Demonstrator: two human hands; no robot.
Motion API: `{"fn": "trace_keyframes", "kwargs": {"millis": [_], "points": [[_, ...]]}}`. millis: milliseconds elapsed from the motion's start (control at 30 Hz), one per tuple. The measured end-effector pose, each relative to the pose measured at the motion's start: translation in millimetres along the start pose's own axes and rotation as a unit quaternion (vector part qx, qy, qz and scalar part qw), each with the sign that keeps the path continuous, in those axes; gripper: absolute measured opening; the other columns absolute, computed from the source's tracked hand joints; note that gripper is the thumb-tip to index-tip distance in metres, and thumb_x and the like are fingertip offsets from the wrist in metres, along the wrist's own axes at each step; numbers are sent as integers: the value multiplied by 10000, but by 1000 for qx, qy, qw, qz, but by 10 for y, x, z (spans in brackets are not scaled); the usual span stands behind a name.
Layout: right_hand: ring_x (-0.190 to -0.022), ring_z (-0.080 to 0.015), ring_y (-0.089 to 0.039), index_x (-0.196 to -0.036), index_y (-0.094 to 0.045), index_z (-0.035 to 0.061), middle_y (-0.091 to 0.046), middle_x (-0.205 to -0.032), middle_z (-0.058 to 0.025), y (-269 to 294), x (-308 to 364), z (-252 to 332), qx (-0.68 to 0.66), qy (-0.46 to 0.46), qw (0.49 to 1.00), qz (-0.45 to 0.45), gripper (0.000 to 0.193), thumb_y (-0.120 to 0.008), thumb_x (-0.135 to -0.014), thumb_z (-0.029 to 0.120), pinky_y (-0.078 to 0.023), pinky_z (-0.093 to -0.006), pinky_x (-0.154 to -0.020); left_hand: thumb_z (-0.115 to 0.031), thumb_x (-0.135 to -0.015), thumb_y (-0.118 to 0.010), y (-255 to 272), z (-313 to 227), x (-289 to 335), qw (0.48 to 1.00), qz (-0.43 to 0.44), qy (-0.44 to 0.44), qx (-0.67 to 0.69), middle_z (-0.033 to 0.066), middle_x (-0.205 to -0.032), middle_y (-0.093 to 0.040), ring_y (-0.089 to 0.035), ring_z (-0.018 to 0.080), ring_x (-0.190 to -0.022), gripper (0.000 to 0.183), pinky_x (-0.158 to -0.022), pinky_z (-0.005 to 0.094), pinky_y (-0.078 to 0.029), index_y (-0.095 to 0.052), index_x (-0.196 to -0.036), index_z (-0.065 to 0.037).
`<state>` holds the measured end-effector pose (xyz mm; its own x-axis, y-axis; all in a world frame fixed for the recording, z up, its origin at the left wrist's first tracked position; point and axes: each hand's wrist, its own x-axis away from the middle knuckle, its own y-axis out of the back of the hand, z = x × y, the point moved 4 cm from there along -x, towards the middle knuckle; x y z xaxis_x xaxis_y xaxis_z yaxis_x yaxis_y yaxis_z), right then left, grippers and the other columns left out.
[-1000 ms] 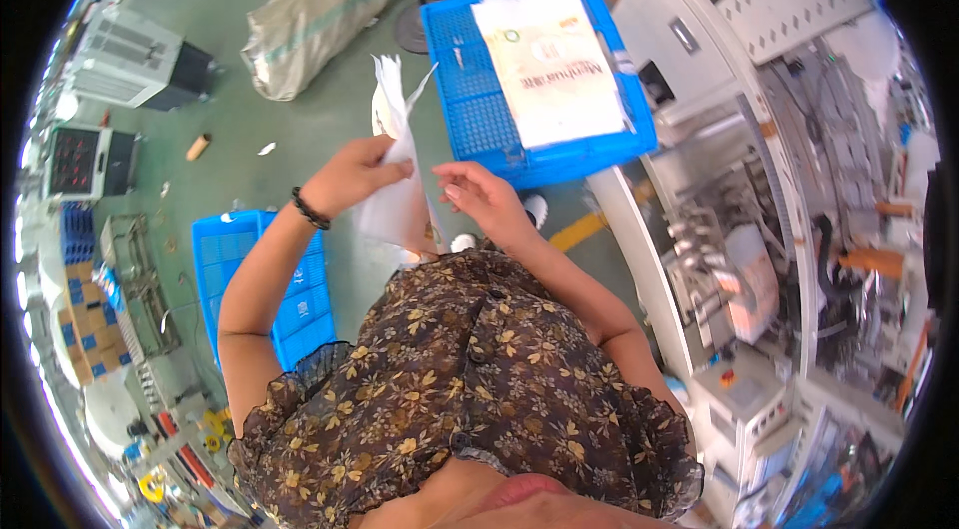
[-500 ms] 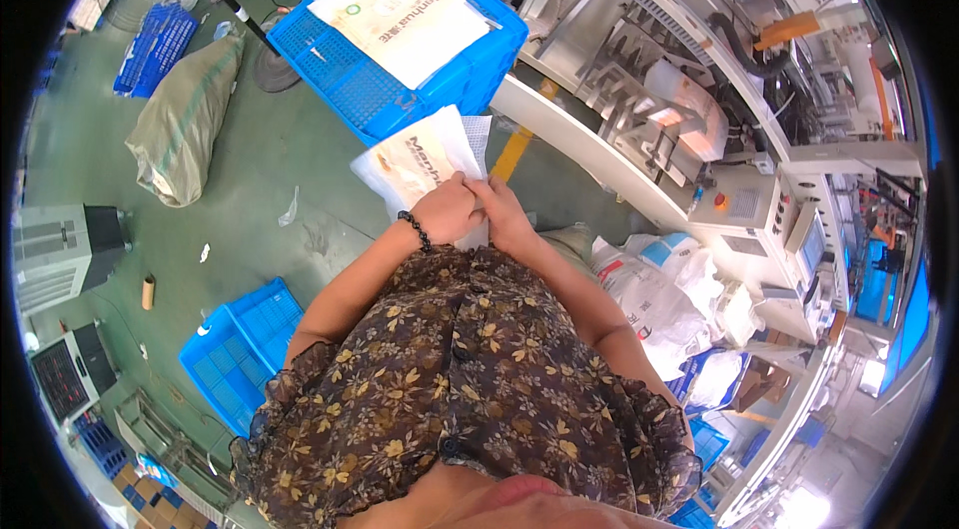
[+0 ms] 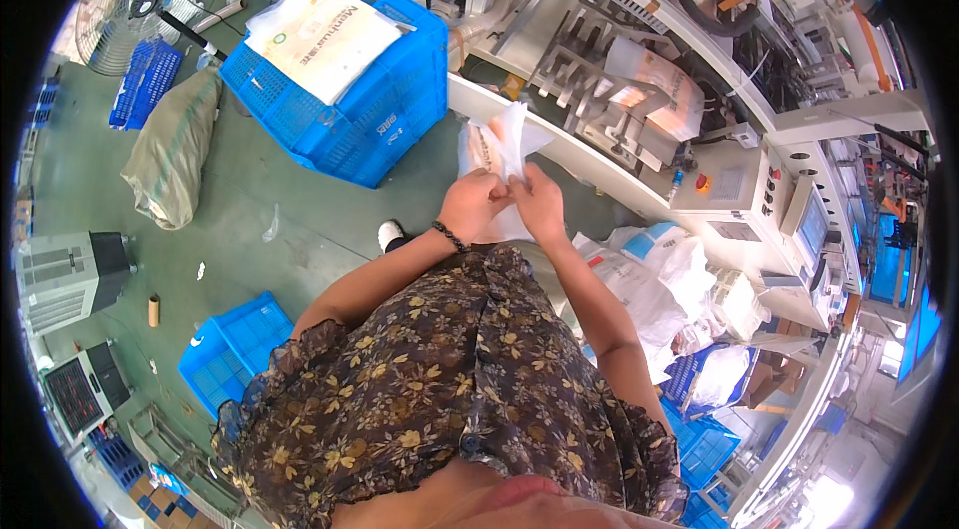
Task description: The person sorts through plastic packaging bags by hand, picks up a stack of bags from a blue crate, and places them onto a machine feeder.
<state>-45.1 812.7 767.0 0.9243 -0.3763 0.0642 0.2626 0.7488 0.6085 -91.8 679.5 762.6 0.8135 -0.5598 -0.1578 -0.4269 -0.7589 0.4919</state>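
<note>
In front of my body, a small bundle of printed white plastic bags (image 3: 496,141) is pinched between my two hands, its upper ends fanned and folded. My left hand (image 3: 476,203), with a dark beaded bracelet at the wrist, has its fingers closed on the bundle's left side. Close beside it, my right hand (image 3: 539,203) grips the right side, thumb and fingers pressed together. A flat stack of similar cream printed bags (image 3: 322,37) lies on top of an upturned blue plastic crate (image 3: 395,134), ahead and to the left.
Along the right runs a long machine (image 3: 599,144) with a control box (image 3: 724,179). Full white sacks (image 3: 649,289) stand by my right arm. At left are a tied woven sack (image 3: 175,149), a blue crate (image 3: 235,349), a standing fan (image 3: 150,4) and grey units.
My view has turned to the right, so the crate with the stack sits further left. The bags in my hands have gone from lying flat to being folded and fanned upward.
</note>
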Motion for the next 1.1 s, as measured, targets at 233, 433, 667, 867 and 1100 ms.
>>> {"fn": "trace_keyframes", "kwargs": {"millis": [233,433,667,867,1100], "points": [[-706,-243,-630,-953,-533,-29,-652,-763,-148,986,-74,-999,-141,-147,976,-81,279,-628,-832,204,-475,-364,-677,-117,-736,-759,-769,29,-240,987,106,69,97,75,-706,-597,-576,151,-633,228,-599,291,-468,-553,-763,-23],[-698,-179,-588,-1019,-559,-23,-628,-739,-89,1989,-65,-1436,-105,-165,977,-87,381,-681,-806,268,-458,-332,-677,-108,-768,-745,-1208,139,-674,972,196,73,103,28,-759,-630,-589,98,-702,179,-652,250,-481,-598,-836,-31],[-691,-127,-561,-1061,-596,-8,-618,-744,-59,2983,-10,-1061,-7,-228,973,-19,328,-667,-822,206,-445,-298,-689,-222,-738,-793,-2083,-386,-1663,948,284,-38,137,86,-1183,-575,-550,193,-1105,635,-906,352,-463,-479,-1267,-66],[-782,-103,-566,-1139,-599,-29,-642,-898,-54,3544,-150,-568,-63,-236,969,-23,354,-668,-833,136,-461,-266,-765,-294,-640,-862,-2845,-705,-2426,903,355,-159,182,140,-1423,-383,-402,265,-1301,1084,-1056,398,-368,-201,-1477,-102],[-968,-149,-595,-1226,-556,-14,-662,-1068,-128,4222,-672,398,151,-257,954,-30,431,-669,-843,149,-452,-304,-886,-239,-583,-897,-3258,-746,-2948,787,498,-93,353,124,-1336,-478,-477,229,-1221,1077,-1012,343,-400,-257,-1434,-73]]}}
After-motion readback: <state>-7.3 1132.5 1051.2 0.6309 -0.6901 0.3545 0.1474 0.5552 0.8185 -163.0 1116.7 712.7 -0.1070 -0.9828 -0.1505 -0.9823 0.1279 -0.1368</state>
